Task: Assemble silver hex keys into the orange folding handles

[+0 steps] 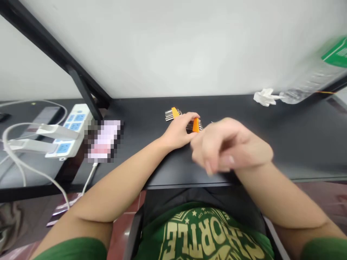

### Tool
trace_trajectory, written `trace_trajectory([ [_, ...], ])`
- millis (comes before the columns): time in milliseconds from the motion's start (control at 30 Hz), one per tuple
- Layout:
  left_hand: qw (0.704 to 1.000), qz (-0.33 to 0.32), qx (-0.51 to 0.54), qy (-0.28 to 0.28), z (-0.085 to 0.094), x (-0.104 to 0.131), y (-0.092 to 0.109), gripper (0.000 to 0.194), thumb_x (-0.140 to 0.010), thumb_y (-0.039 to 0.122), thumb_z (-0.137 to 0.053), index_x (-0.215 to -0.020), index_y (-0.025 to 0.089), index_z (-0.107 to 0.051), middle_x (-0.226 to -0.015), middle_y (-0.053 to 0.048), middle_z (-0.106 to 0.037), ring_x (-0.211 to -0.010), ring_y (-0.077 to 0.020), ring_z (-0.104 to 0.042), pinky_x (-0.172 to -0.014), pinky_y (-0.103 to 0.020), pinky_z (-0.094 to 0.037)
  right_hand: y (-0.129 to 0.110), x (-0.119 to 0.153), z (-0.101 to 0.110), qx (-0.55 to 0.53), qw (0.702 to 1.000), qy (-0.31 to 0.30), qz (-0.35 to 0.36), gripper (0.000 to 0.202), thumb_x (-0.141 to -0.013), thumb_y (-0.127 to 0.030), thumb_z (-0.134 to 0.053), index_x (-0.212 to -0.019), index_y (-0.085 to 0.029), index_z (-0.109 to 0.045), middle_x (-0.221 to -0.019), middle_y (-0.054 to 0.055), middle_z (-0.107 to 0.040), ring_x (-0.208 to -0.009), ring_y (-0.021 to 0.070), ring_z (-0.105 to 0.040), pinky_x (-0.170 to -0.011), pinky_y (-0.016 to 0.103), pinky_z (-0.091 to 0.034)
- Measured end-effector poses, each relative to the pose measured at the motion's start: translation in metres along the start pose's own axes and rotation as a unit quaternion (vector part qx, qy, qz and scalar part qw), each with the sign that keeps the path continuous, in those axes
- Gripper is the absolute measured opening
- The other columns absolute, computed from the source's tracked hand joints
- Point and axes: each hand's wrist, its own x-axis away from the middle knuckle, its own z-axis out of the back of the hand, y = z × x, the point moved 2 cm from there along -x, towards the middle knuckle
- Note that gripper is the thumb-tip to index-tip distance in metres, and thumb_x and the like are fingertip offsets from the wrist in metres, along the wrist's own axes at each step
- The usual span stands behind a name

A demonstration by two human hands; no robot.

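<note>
My left hand (180,129) rests on the black desk, its thumb and fingers closed around an orange hex key holder (196,125) with metal keys in it. Just behind that hand lies a second orange holder (175,112), with several silver hex keys (169,115) sticking out to its left. My right hand (230,146) is raised in front of the holder and a little blurred. Its fingers are curled in towards the thumb, and whatever they may hold is hidden. A small bit of metal shows behind the right hand.
On the left, a phone (104,141) with a blurred-out screen lies by a white power strip (71,130) with plugs and white cables. A black metal frame (81,85) stands there. At the back right are a crumpled tissue (266,97) and a clear plastic bottle (303,86).
</note>
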Motion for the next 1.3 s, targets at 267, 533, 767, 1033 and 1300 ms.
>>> trace_trajectory([
  [267,1.0,0.008,0.025,0.017,-0.002,0.004,-0.007,0.049,-0.081,0.015,-0.07,-0.126,0.022,-0.055,-0.129,-0.008,-0.069,-0.122,-0.0243,-0.067,-0.109,-0.04,-0.053,0.076,-0.013,0.087,0.569,0.788,0.043,-0.233,0.028,-0.083,-0.036,-0.064,-0.103,-0.017,-0.068,-0.106,0.013,-0.067,-0.084,0.0228,-0.063,-0.069,0.032,-0.045],
  [533,0.999,0.025,0.02,0.012,-0.002,0.005,-0.007,0.043,-0.081,0.016,-0.072,-0.121,0.023,-0.056,-0.126,-0.006,-0.07,-0.115,-0.0244,-0.069,-0.105,-0.042,-0.054,0.078,-0.014,0.061,0.581,0.788,0.03,-0.201,0.006,-0.08,-0.018,-0.056,-0.075,-0.021,-0.054,-0.087,0.006,-0.067,-0.069,0.0187,-0.057,-0.058,0.029,-0.035],
  [767,0.999,0.014,-0.023,0.03,0.0,0.005,-0.003,0.04,-0.082,0.025,-0.073,-0.119,0.021,-0.058,-0.116,-0.006,-0.071,-0.105,-0.024,-0.067,-0.097,-0.042,-0.052,0.063,-0.013,0.053,0.437,0.895,0.088,0.015,0.006,-0.086,-0.016,-0.056,-0.084,-0.021,-0.058,-0.076,-0.002,-0.063,-0.065,0.0117,-0.056,-0.063,0.024,-0.041],
  [1033,0.998,0.016,-0.062,0.015,-0.001,0.006,-0.002,0.042,-0.083,0.025,-0.074,-0.122,0.021,-0.059,-0.114,-0.006,-0.071,-0.104,-0.0243,-0.066,-0.098,-0.042,-0.05,0.061,-0.009,0.047,0.515,0.846,0.097,0.099,0.016,-0.098,-0.018,-0.052,-0.095,-0.019,-0.068,-0.088,0.004,-0.064,-0.074,0.0145,-0.059,-0.067,0.026,-0.045],
  [1300,0.985,0.031,-0.168,-0.022,-0.002,0.007,0.002,0.047,-0.084,0.033,-0.076,-0.128,0.021,-0.062,-0.119,-0.009,-0.069,-0.122,-0.0287,-0.059,-0.117,-0.052,-0.038,0.058,-0.002,0.033,0.612,0.774,0.118,0.109,0.022,-0.1,-0.015,-0.05,-0.099,-0.017,-0.072,-0.097,0.007,-0.066,-0.066,0.013,-0.056,-0.057,0.027,-0.04],
])
